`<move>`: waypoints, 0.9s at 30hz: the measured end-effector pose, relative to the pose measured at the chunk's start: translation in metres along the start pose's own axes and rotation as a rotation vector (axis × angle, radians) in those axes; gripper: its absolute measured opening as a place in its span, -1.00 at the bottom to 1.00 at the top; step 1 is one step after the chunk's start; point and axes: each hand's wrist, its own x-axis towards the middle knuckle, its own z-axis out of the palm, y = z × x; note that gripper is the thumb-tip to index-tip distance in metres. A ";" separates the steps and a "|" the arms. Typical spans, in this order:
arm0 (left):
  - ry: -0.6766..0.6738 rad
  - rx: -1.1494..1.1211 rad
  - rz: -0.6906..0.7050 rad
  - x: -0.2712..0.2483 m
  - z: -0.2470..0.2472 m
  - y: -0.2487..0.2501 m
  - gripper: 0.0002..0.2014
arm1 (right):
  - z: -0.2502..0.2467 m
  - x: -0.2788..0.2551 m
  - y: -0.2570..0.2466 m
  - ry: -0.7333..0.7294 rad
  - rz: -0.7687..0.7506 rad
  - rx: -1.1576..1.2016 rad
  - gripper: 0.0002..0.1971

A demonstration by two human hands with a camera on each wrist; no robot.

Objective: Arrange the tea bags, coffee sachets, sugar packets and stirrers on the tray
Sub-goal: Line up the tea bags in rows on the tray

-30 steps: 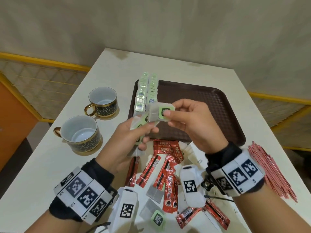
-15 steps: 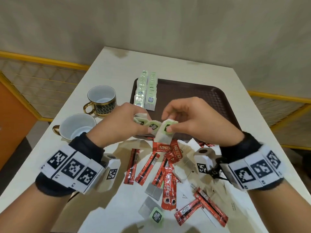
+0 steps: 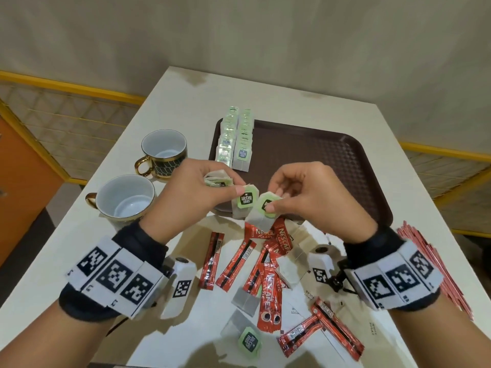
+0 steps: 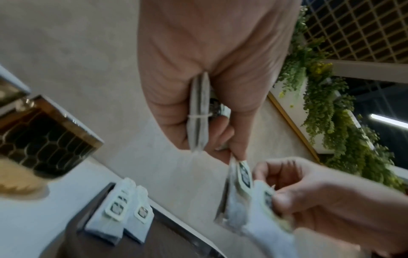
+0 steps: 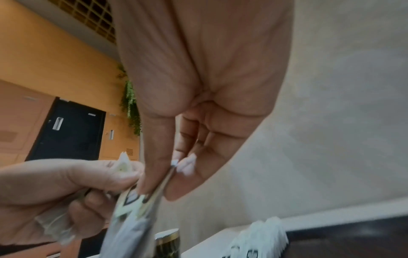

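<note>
Left hand (image 3: 196, 192) pinches "McCoy teas" tea bag (image 3: 245, 200); right hand (image 3: 313, 197) pinches another bag (image 3: 267, 208) over the tray's (image 3: 345, 168) near edge.

Café or office lounge: hanging greenery (image 4: 344, 111), grid ceiling (image 4: 362, 26), orange walls (image 5: 55, 52).

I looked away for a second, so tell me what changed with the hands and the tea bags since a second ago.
Both hands came down from above the tray to its near edge. The right hand keeps pinching one tea bag; the left hand now pinches another beside it, with a bundle in its fingers. The tea bag rows on the tray, the cups and the coffee sachets stayed put.
</note>
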 end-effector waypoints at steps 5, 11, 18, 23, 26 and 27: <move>-0.035 0.043 0.038 0.005 0.001 0.001 -0.96 | -0.006 0.004 -0.014 -0.112 -0.081 -0.044 -0.81; -0.071 0.013 0.032 0.007 0.004 -0.004 -0.95 | 0.003 0.024 -0.004 -0.047 -0.101 -0.072 -0.75; 0.203 -0.010 0.010 0.016 -0.012 -0.024 -0.91 | -0.005 0.080 0.017 -0.084 0.066 -0.087 -0.88; 0.231 -0.036 -0.086 0.004 -0.025 -0.040 -0.92 | 0.000 0.140 0.045 -0.148 0.262 -0.072 -0.80; 0.251 -0.034 -0.138 -0.005 -0.029 -0.050 -0.93 | 0.008 0.162 0.058 -0.190 0.348 -0.020 -0.76; 0.256 -0.040 -0.153 -0.007 -0.031 -0.053 -0.93 | 0.011 0.168 0.062 -0.189 0.366 -0.022 -0.77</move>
